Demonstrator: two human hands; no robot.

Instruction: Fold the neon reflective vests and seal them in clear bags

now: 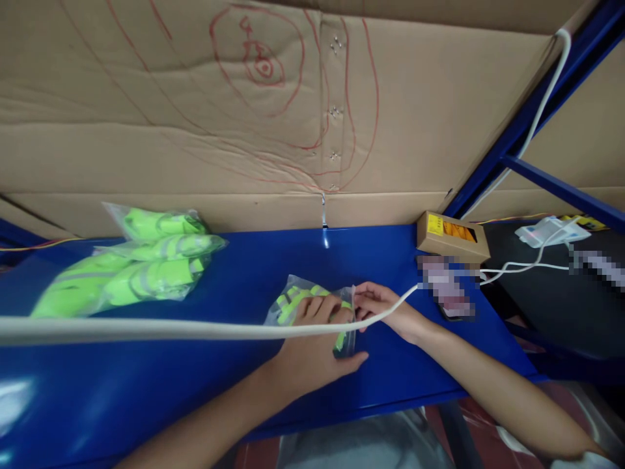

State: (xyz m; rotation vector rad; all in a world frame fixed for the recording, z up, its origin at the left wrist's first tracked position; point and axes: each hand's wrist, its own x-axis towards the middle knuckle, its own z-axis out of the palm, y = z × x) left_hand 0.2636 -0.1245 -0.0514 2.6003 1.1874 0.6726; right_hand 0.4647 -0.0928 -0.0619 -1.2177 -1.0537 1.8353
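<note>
A clear plastic bag [291, 299] with a folded neon-yellow, grey-striped garment in it, like a reflective vest, lies on the blue table [234, 371]. My left hand [310, 361] rests flat on top of the bag, fingers stretched over it and thumb apart. At the bag's right edge, the fingers of my right hand [381, 309] are pinched together on the plastic. Part of the garment is hidden under my left hand. A white cable [195, 329] runs across the view in front of both hands.
Several bagged neon-yellow garments [151, 280] are piled at the left. At the right stand an open cardboard box [452, 240] with orange contents and a blurred-out phone-like object [446, 286]. Cardboard [415, 117] lines the back, beside a blue frame post [532, 111].
</note>
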